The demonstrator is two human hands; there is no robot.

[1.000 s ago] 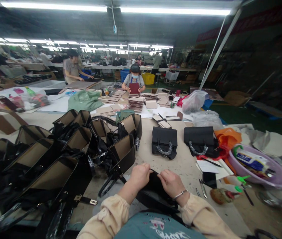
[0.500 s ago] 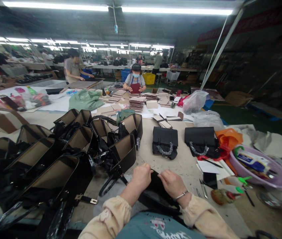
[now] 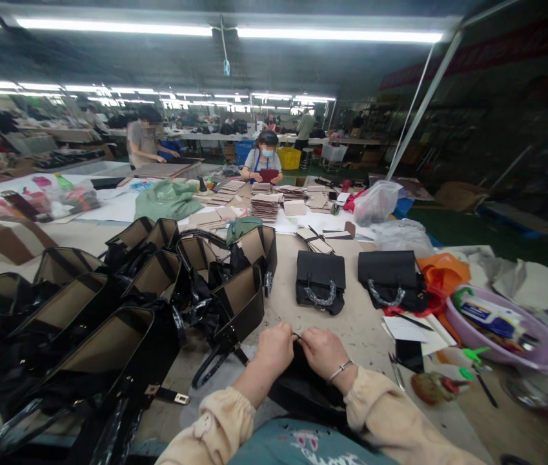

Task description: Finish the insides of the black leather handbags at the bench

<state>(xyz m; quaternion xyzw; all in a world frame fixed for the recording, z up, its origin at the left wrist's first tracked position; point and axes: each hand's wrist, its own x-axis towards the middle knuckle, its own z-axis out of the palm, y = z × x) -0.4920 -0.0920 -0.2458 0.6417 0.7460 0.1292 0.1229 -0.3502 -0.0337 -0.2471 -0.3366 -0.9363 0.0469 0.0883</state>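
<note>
Draws left hand (image 3: 276, 349) and right hand (image 3: 323, 352) closer than a second ago, both grips now pinching the top edge of the black bag (image 3: 303, 394) at the bench's (image 3: 361, 326) near edge, suggesting fine edge work; shows open bags (image 3: 157, 278) left, two shut bags (image 3: 321, 281) ahead, workers (image 3: 266, 158) under strip lights (image 3: 336, 35) behind.

**Both hands on black bag at table edge**

Left hand (image 3: 274, 349) & right hand (image 3: 324, 352) close together, fingertips pinching top edge of black bag (image 3: 303, 387) in lap. Open bags (image 3: 109, 310) crowd table (image 3: 361, 323) on left; two finished bags (image 3: 321, 281) lie beyond, purple basin (image 3: 539, 352) at right.
</note>
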